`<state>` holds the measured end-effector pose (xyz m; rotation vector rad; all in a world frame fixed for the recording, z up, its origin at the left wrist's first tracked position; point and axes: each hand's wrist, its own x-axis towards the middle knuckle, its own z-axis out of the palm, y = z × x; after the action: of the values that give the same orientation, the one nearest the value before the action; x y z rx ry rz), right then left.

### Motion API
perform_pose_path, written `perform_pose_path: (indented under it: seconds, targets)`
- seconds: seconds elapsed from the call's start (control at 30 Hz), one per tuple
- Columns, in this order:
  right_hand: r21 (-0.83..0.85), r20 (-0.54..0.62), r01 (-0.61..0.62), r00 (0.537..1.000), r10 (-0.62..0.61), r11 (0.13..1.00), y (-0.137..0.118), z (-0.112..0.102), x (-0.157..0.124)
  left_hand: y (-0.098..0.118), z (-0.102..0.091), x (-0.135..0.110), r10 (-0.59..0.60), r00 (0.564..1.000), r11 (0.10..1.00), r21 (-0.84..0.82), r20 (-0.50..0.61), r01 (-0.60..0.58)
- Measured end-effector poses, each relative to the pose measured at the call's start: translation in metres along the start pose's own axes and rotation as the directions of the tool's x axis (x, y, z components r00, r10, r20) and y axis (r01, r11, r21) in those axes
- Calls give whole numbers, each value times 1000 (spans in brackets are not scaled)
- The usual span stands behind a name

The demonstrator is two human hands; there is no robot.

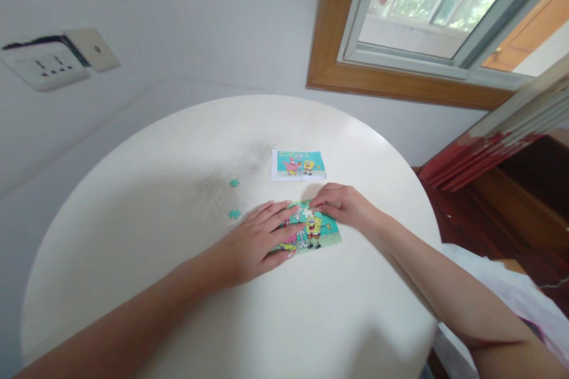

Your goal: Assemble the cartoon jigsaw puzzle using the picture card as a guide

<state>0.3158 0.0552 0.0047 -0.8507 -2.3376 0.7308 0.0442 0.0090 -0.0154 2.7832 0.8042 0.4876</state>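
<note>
A small jigsaw puzzle (pixel 326 237) with cartoon figures on a teal ground lies on the white round table. Across its left part my left hand (pixel 262 237) rests flat with fingers spread, covering some of the picture. My right hand (pixel 335 201) is at the puzzle's upper edge, thumb and fingertips pinched on a puzzle piece that they mostly hide. Beside those fingertips a white gap shows in the puzzle. Two loose teal puzzle pieces lie left of it, an upper piece (pixel 234 183) and a lower piece (pixel 234 214).
A reference picture card (pixel 300 166) with the same cartoon scene lies behind the puzzle on the table (pixel 133 219). Beyond the table are a wall with a socket (pixel 53 65) and a wood-framed window (pixel 329 41). A red and white curtain (pixel 480 148) hangs at right.
</note>
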Motion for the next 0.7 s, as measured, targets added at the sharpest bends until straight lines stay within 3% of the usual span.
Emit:
perform_pose_path:
  seconds: [0.7]
  targets:
    - [-107,4,164,986,-165,981,5,2,3,-1,0,-1,12,999,998,61,34,-14]
